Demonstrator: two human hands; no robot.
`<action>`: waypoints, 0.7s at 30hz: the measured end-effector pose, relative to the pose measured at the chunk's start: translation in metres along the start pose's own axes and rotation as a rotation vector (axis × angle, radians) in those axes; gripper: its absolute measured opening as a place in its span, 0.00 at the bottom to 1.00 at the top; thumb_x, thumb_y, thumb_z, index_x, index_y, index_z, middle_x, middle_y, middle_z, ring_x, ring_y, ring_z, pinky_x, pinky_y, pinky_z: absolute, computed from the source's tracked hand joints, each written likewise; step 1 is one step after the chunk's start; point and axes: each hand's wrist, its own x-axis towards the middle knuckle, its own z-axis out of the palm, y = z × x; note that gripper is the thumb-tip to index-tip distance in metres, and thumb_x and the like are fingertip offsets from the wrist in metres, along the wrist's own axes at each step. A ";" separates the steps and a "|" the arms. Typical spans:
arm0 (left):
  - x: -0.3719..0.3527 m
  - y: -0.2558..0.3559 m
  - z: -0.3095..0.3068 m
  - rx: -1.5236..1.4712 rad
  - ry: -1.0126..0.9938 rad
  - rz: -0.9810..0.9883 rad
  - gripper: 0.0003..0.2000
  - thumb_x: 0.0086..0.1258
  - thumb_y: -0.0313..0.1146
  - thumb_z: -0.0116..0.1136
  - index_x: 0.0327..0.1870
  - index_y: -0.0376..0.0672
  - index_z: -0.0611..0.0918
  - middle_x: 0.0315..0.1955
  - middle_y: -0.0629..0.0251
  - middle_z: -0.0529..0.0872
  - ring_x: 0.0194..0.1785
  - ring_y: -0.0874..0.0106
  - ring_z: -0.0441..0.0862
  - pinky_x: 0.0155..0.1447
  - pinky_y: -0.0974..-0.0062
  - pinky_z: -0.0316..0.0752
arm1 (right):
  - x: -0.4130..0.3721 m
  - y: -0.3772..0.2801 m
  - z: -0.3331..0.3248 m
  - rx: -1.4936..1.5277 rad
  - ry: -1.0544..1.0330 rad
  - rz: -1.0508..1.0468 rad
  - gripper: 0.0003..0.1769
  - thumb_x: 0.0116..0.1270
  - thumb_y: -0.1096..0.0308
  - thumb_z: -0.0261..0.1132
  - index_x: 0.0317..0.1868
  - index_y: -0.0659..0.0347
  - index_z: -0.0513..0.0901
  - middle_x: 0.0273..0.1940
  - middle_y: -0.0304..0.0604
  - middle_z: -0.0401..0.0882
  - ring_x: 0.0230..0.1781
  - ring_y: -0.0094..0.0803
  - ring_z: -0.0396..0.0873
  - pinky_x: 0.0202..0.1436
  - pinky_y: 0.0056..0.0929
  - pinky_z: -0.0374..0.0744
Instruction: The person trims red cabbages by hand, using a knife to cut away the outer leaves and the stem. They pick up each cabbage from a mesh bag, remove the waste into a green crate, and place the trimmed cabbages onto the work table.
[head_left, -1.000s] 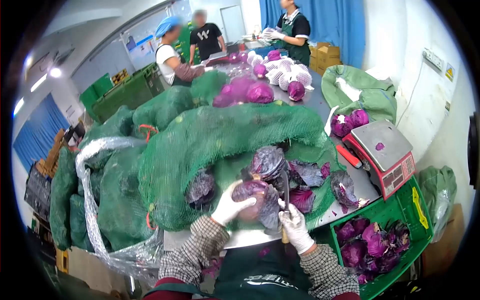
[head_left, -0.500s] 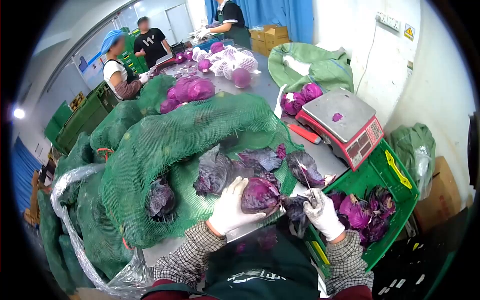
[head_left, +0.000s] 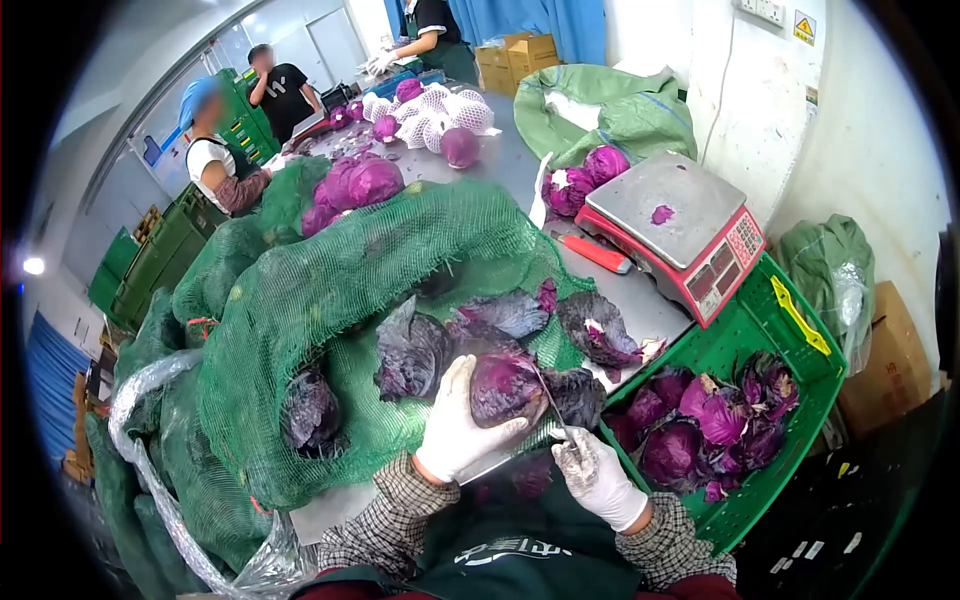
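My left hand, in a white glove, is wrapped round the lower left side of a red cabbage. My right hand, gloved too, grips a thin knife whose blade lies against the cabbage's right side. A dark outer leaf is just right of the blade. Behind the cabbage, more dark leaves lie on a green mesh sack. A dark cabbage sits inside the mesh at the left.
A green crate of cabbages stands at the right, below a red scale. An orange-handled tool lies beside the scale. Netted cabbages are farther back, where several people stand. Full mesh sacks line the left.
My right hand has moved left and down, bringing the blade against the cabbage. The dark leaf by my right hand now sits behind the blade. The whole view has shifted slightly.
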 end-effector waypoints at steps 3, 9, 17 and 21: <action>-0.006 -0.007 0.001 -0.007 0.043 0.030 0.51 0.50 0.53 0.74 0.69 0.26 0.62 0.67 0.38 0.64 0.71 0.48 0.64 0.74 0.61 0.60 | 0.003 0.015 0.003 -0.180 -0.018 -0.011 0.11 0.71 0.76 0.60 0.51 0.68 0.77 0.43 0.43 0.80 0.41 0.24 0.78 0.47 0.22 0.77; -0.005 -0.004 0.003 0.009 0.097 0.044 0.50 0.47 0.51 0.76 0.66 0.25 0.65 0.63 0.36 0.68 0.67 0.45 0.68 0.71 0.59 0.64 | 0.007 0.016 0.014 -0.433 -0.055 -0.078 0.08 0.69 0.74 0.58 0.46 0.67 0.77 0.42 0.52 0.78 0.42 0.47 0.80 0.48 0.33 0.79; 0.001 -0.005 0.015 0.087 0.195 0.056 0.49 0.48 0.51 0.75 0.66 0.28 0.66 0.63 0.36 0.69 0.64 0.43 0.70 0.67 0.57 0.70 | 0.048 0.043 0.011 -0.895 -0.214 -0.225 0.05 0.59 0.77 0.56 0.35 0.68 0.76 0.34 0.54 0.76 0.36 0.50 0.77 0.43 0.40 0.79; 0.006 0.004 0.016 0.143 0.181 -0.020 0.48 0.50 0.53 0.73 0.67 0.28 0.66 0.63 0.33 0.68 0.61 0.40 0.71 0.64 0.53 0.71 | 0.075 0.052 -0.008 -1.067 -0.335 -0.615 0.08 0.58 0.71 0.57 0.28 0.66 0.80 0.27 0.51 0.76 0.23 0.44 0.78 0.30 0.41 0.79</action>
